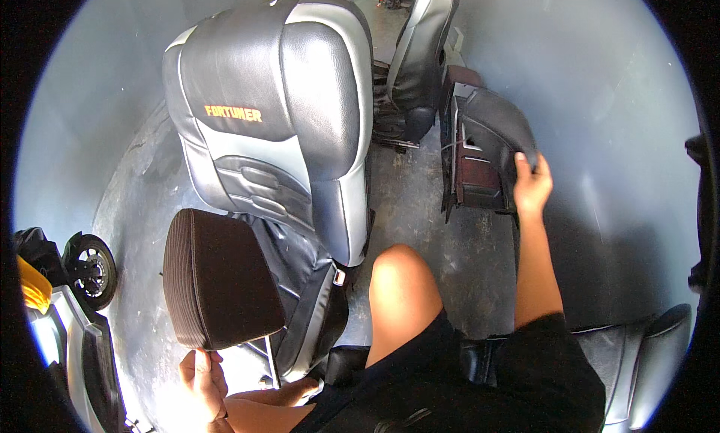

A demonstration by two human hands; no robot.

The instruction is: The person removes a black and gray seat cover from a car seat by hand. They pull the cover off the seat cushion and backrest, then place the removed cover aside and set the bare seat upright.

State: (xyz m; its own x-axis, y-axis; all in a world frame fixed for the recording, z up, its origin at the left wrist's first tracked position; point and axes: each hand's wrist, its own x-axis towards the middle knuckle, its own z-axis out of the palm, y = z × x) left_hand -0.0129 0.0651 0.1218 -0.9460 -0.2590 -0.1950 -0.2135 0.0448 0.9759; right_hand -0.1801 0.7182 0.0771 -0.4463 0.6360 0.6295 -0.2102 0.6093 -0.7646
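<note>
My left hand (203,379) grips the underside of a dark brown fabric headrest (236,281) at lower left, probably by a post that my fingers hide. Its other metal post (272,360) points down. On the right, my right hand (531,180) pinches the near end of a black padded cover (500,118), which lies over a car centre console (478,177) with dark red trim. Between my hands stands a black and grey leather car seat (320,95) with orange lettering on its backrest; its cushion (304,298) is partly behind the headrest.
Another black and grey seat (422,50) stands farther back, beside the console. A motorcycle wheel (93,272) and bodywork (84,343) are at the left edge. Grey walls (607,95) rise on both sides. Part of a further grey and black seat (630,354) shows at lower right.
</note>
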